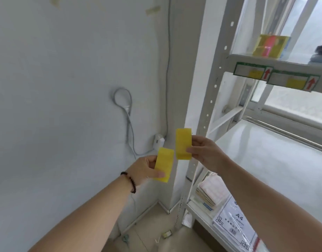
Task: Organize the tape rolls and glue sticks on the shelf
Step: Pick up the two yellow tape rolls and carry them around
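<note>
Here, both hands pinching yellow tape rolls, left hand on the lower roll, right hand on the upper roll, motion-blurred

Each hand holds up a yellow tape roll seen edge-on, in front of the white wall. The left hand, a dark bead bracelet on its wrist, pinches the lower tape roll between thumb and fingers. The right hand pinches the upper tape roll, just beside the shelf post. The two rolls sit close, perhaps touching at a corner. On the upper shelf stands a blurred yellow box. Lower down lie notebooks and an A4 paper pack.
</note>
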